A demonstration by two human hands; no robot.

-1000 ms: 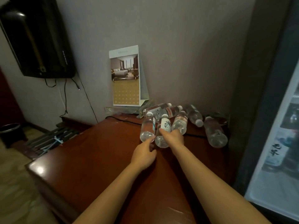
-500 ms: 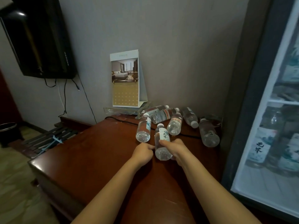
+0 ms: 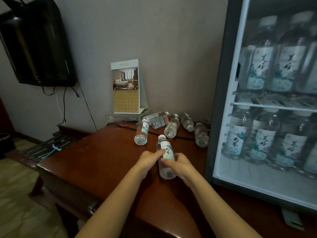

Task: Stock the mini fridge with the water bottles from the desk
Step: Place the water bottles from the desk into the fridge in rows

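A small clear water bottle [image 3: 165, 157] with a white cap and a pale label is held over the dark wooden desk [image 3: 103, 155], cap pointing away from me. My right hand [image 3: 181, 164] grips its body from the right, and my left hand [image 3: 148, 159] pinches it from the left. Several more bottles lie in a heap [image 3: 164, 123] at the back of the desk near the wall. The mini fridge [image 3: 267, 107] stands at the right, with rows of upright bottles on its shelves.
A desk calendar [image 3: 127, 86] leans on the wall behind the heap. A black cable [image 3: 123, 126] runs across the back of the desk. A wall-mounted television [image 3: 34, 43] hangs at the upper left. A luggage rack [image 3: 49, 146] sits to the left of the desk.
Both hands have drawn one bottle out of the heap and toward me. The view has swung right, showing much more of the fridge.
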